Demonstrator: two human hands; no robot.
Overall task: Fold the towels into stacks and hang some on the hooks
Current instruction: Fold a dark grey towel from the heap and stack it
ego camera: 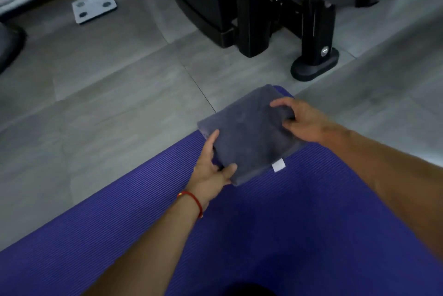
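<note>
Head view shows us holding a folded grey towel (249, 135) at the far end of the purple mat (287, 223). Our left hand (211, 171) pinches its near-left edge, thumb on top, fingers (229, 170) curled under. Our right hand (302, 120) grips the far-right edge. Whether the towel rests on the mat or hangs just above it is hard to tell. We judge the folding finished; next we need to set it down squarely to start a stack.
</note>
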